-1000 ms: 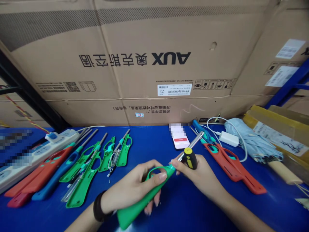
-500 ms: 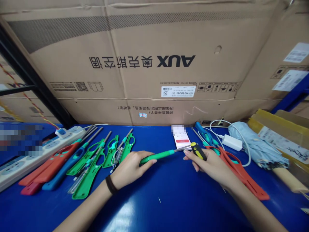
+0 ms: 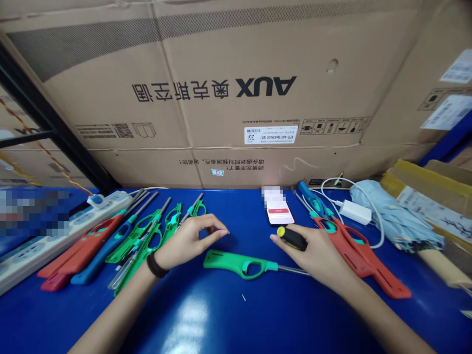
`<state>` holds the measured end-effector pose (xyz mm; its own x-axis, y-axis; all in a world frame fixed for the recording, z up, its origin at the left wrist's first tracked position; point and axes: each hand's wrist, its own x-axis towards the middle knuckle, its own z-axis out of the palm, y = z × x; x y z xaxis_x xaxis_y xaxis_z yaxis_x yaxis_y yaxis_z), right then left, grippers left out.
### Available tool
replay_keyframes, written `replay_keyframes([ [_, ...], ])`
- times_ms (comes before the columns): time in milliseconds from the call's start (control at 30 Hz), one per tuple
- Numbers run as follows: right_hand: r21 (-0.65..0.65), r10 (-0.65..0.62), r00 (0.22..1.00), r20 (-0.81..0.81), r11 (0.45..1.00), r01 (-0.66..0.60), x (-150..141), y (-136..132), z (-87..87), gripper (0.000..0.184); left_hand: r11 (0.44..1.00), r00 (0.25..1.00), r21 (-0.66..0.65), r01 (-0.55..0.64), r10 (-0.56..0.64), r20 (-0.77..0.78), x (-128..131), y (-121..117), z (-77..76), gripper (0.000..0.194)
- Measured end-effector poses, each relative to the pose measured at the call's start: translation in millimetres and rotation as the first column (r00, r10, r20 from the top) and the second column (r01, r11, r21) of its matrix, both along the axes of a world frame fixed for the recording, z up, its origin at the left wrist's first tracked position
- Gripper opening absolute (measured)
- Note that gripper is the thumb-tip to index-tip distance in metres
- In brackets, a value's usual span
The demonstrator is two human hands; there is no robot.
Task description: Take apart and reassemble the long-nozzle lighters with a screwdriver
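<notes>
Lighter (image 3: 228, 261), green-bodied with teal trigger and silvery tube.

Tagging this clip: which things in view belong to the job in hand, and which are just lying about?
Likely in the job:
black-and-yellow tool, in the right hand
whole green lighter
opened green casings
red lighters
blue lighters

Probably just lying about:
phone
light-blue umbrella
white charger
open carton

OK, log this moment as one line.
left hand: empty | right hand: holding black-yellow screwdriver | green lighter: lying on blue table, metal nozzle toward right hand
</notes>
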<state>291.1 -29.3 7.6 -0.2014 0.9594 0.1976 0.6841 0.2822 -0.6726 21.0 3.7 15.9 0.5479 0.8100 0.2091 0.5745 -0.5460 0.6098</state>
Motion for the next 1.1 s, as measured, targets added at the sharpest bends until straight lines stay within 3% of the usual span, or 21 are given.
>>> replay_keyframes([
  [33, 0.029, 0.045, 0.998, 0.041, 0.998, -0.047, -1, -1, -1.6, 0.034, 1.0, 1.0, -0.021, 0.0, 0.0, 0.0, -2, -4, 5.6, 0.019],
  [133, 0.017, 0.189, 0.973, 0.13, 0.981, -0.193, -5, -5, -6.7, 0.027, 0.976, 0.985, -0.151, 0.157, -0.165, -0.042, 4, -25, 13.3, 0.014],
  [200, -0.015, 0.232, 0.951, 0.202, 0.972, -0.234, -9, -7, -10.6, 0.038, 0.961, 0.97, -0.187, 0.206, -0.225, -0.093, 14, -42, 8.2, 0.023],
  [267, -0.031, 0.241, 0.931, 0.275, 0.97, -0.242, -12, -7, -14.6, 0.045, 0.972, 0.971, -0.147, 0.183, -0.202, -0.129, 24, -55, -2.8, 0.036],
  [333, -0.046, 0.26, 0.913, 0.313, 0.965, -0.259, -14, -5, -17.9, 0.04, 0.977, 0.964, -0.086, 0.194, -0.206, -0.167, 30, -61, -14.9, 0.03],
  [500, -0.071, 0.31, 0.9, 0.307, 0.95, -0.303, -8, 0, -18.8, 0.024, 0.973, 0.944, -0.006, 0.23, -0.225, -0.24, 32, -57, -29.9, 0.018],
  [633, -0.09, 0.317, 0.901, 0.297, 0.948, -0.305, -2, 3, -16.5, 0.017, 0.975, 0.944, 0.015, 0.224, -0.213, -0.25, 38, -54, -28.6, 0.013],
  [800, -0.1, 0.328, 0.896, 0.3, 0.945, -0.312, 7, 7, -13.0, 0.015, 0.949, 0.914, 0.072, 0.308, -0.274, -0.299, 43, -52, -22.5, 0.016],
  [900, -0.121, 0.324, 0.895, 0.307, 0.946, -0.301, 14, 9, -10.5, 0.013, 0.967, 0.953, 0.017, 0.253, -0.246, -0.174, 36, -43, -16.8, 0.015],
  [1033, -0.151, 0.315, 0.895, 0.316, 0.948, -0.28, 21, 10, -8.9, 0.011, 0.985, 0.995, -0.169, 0.039, -0.024, 0.093, 19, -25, -11.3, 0.019],
  [1100, -0.164, 0.317, 0.897, 0.308, 0.946, -0.279, 21, 11, -8.8, 0.012, 0.979, 0.988, -0.203, 0.001, 0.03, 0.153, 12, -18, -11.2, 0.021],
])
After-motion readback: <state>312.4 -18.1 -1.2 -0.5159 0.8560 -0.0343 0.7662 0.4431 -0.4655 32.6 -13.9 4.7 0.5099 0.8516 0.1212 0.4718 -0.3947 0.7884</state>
